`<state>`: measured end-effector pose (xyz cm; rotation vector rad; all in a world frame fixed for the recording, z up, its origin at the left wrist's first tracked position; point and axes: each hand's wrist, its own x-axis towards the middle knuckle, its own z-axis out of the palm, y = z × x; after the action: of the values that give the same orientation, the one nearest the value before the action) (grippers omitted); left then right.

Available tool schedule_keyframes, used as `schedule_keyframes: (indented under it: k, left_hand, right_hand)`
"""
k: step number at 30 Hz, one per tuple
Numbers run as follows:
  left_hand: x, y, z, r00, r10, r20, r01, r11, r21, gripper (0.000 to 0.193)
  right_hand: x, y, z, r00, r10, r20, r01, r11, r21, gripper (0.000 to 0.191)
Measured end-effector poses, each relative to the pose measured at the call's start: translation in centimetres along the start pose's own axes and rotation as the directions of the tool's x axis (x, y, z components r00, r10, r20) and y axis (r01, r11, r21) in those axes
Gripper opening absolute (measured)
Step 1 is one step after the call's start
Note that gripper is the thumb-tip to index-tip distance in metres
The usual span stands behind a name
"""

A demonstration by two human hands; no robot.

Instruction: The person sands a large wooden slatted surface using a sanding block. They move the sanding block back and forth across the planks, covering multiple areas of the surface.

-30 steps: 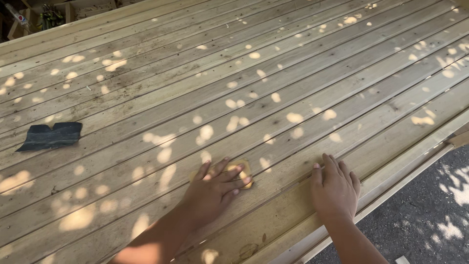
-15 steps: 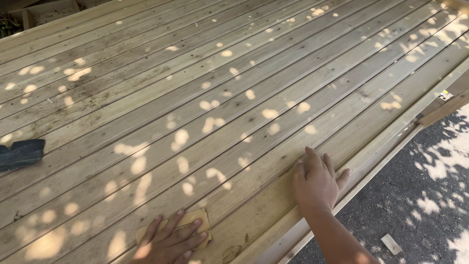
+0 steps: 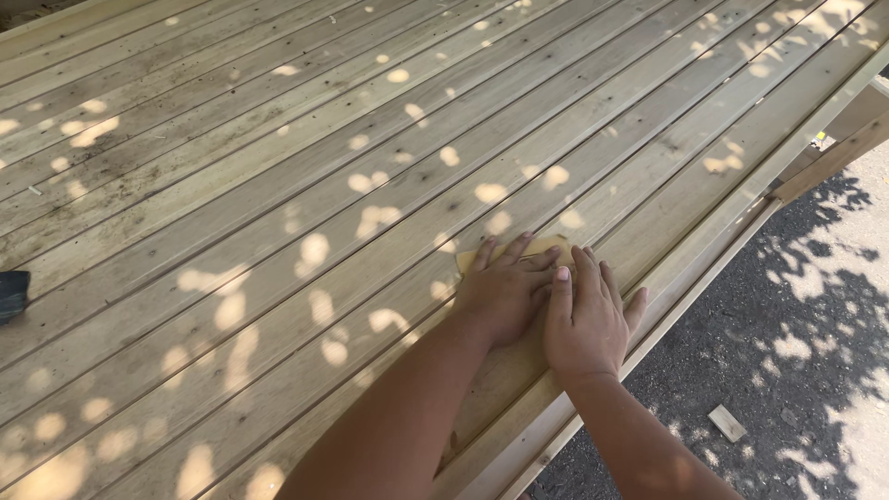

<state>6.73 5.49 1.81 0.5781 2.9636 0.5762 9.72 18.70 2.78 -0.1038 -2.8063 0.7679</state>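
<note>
Moved up and rightward along the boards since half a second ago: tan rectangular sheet of sandpaper (image 3: 519,252), now lying flat near the right edge of the pale slatted wooden table (image 3: 278,185), under the left hand (image 3: 505,292), with only its far corner strip showing past the fingertips. Also shifted: right hand (image 3: 583,319), now brought in to touch the left, forefinger overlapping the left hand's knuckles.

Best done, by the look of it, with strokes kept along the grain, parallel to the grooves between boards, pressure spread through the whole palm rather than the fingertips, sheet kept flat so no corner folds or catches in a groove. Worth keeping clear of the table's raised edge rail, close beside the right hand.

Left hand palm down, fingers (image 3: 519,259) slightly spread and pressed flat on the sandpaper, not curled round it. Right hand palm down too, fingers together and extended, thumb out toward the edge rail, holding nothing. Both forearms reaching in from below, nearly parallel.

Farther out: dark folded piece (image 3: 11,294) at the left border, well apart; small wood offcut (image 3: 727,423) on the dark gravelled ground (image 3: 796,370) below.
</note>
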Motion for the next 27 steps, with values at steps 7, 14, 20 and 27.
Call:
schedule_keyframes:
  k: [7,14,20,27]
  left_hand:
    - [-28.8,-9.9,0.6,0.955,0.183,-0.234,-0.098,0.937,0.334,0.045]
    - [-27.6,-9.4,1.3,0.934,0.16,-0.318,-0.05,0.944,0.327,0.04]
    - [-4.3,-1.3,-1.4,0.999,0.014,0.029,-0.013,0.999,-0.042,0.04]
    - [-4.4,-0.9,-1.4,1.0,-0.015,0.003,0.015,1.0,0.003,0.041]
  right_hand:
    - [-0.1,-0.6,0.0,1.0,0.02,0.013,-0.021,0.999,0.036,0.058]
    - [0.0,-0.9,0.0,1.0,-0.001,0.025,0.0,0.999,0.048,0.058]
    - [0.2,-0.1,0.3,1.0,-0.003,0.028,0.002,0.999,0.045,0.057]
    - [0.2,-0.7,-0.5,0.999,-0.053,0.004,0.053,0.994,0.096,0.048]
